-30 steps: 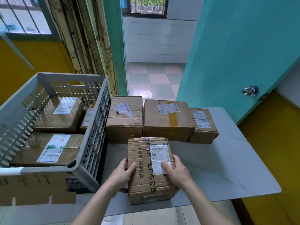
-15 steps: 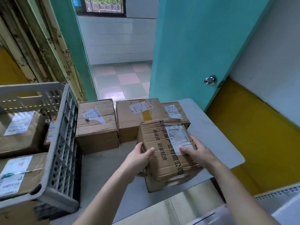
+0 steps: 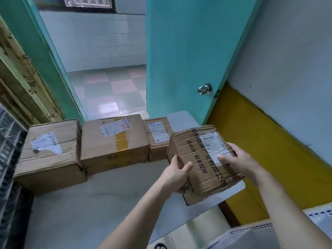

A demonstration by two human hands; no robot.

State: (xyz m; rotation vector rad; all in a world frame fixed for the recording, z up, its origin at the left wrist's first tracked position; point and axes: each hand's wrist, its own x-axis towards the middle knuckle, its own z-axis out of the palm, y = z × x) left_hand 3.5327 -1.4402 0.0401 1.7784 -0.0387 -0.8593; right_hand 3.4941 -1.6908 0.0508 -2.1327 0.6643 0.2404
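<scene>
A taped cardboard parcel point(image 3: 195, 164) with a white shipping label and black printed tape hangs tilted above the right end of the grey table point(image 3: 100, 200). My left hand point(image 3: 175, 174) grips its near left edge, thumb on top. My right hand point(image 3: 239, 162) holds its right side, fingers spread over the label. Three more cardboard parcels stand in a row along the table's far edge: a large one at the left point(image 3: 48, 155), a middle one with yellow tape point(image 3: 115, 141) and a smaller one point(image 3: 156, 135) partly behind the held parcel.
A grey slatted crate point(image 3: 9, 146) shows at the left edge. A white perforated bin point(image 3: 269, 230) sits low at the right. Behind the table an open teal door point(image 3: 188, 51) with a metal knob point(image 3: 204, 89) leads to a tiled room. A yellow wall point(image 3: 269, 150) bounds the right.
Both hands have lifted the parcel off the table and carried it to the right. The view has swung right, so the crate has slid almost out of sight.
</scene>
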